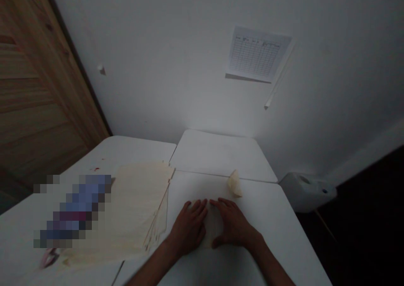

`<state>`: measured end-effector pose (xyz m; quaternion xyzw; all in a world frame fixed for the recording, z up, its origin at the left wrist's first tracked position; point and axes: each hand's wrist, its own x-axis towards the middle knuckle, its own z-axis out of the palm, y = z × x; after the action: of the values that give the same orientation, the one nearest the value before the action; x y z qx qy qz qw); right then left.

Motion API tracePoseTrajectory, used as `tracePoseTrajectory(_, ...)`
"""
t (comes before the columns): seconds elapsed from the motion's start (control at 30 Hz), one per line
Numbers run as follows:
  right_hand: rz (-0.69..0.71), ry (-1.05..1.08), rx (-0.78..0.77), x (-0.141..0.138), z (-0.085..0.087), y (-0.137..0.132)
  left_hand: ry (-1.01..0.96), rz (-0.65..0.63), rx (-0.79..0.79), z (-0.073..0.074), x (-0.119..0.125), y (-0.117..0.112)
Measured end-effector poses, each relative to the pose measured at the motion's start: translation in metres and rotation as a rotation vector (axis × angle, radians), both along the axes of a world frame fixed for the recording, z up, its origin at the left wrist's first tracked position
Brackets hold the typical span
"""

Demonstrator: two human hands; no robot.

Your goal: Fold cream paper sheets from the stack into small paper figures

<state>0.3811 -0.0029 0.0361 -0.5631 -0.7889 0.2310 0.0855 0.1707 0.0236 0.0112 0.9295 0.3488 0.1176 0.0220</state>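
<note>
My left hand and my right hand lie flat, side by side, on a pale cream sheet, probably paper, on a white table. Their fingertips nearly meet, and they hide most of the sheet. Just beyond my right hand's fingers sits a crumpled cream piece, not touching it. To the left of my left hand lies a wide stack of cream sheets, with loose edges fanned out on the side nearest that hand.
A second white table butts against the far edge, with a third to the left. A pixelated patch hides something at the left. A gridded chart hangs on the wall, beside a wooden door and a white plastic object.
</note>
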Motion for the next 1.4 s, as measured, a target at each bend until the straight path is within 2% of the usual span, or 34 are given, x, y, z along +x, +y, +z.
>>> tracePoseTrajectory(0.27, -0.001, -0.038, -0.048, 0.000, 0.001, 0.001, -0.026, 0.093, 0.081, -0.012, -0.022, -0.005)
tracePoseTrajectory(0.43, 0.013, -0.071, -0.058, -0.003, 0.002, 0.003, -0.043, 0.110, 0.102, -0.016, -0.026, -0.008)
tracePoseTrajectory(0.77, 0.191, -0.092, -0.073, -0.015, 0.008, 0.021, -0.036, 0.101, 0.094, -0.014, -0.026, -0.008)
tracePoseTrajectory(0.87, 0.174, -0.111, -0.043, -0.016, 0.009, 0.020, -0.056, 0.107, 0.099, -0.016, -0.026, -0.007)
tracePoseTrajectory(1.23, -0.041, -0.089, -0.004, -0.004, -0.002, -0.002, -0.023, 0.130, 0.117, -0.016, -0.025, -0.009)
tracePoseTrajectory(1.4, 0.020, -0.045, 0.020, 0.000, 0.008, -0.009, 0.028, 0.203, 0.136, -0.009, -0.016, -0.009)
